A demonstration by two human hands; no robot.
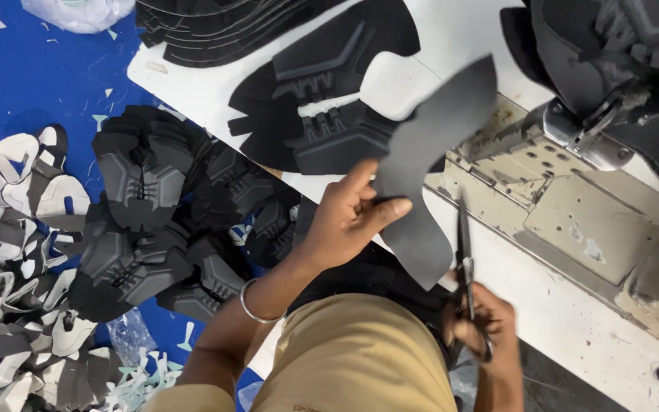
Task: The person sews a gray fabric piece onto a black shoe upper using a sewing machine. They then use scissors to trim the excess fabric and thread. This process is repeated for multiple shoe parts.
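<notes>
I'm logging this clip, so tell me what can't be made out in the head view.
- Sewing machine: cut off by the top and right edges.
- Black scissors: handles hidden in the right hand.
- Curved dark grey fabric piece: part hidden under the left hand thumb.
- Stack of black cut pieces: cut off at the top.

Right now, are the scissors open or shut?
Shut, as far as shows: the scissors in the right hand appear as one thin dark line pointing up toward the grey cutout, with no gap between the blades.
</notes>
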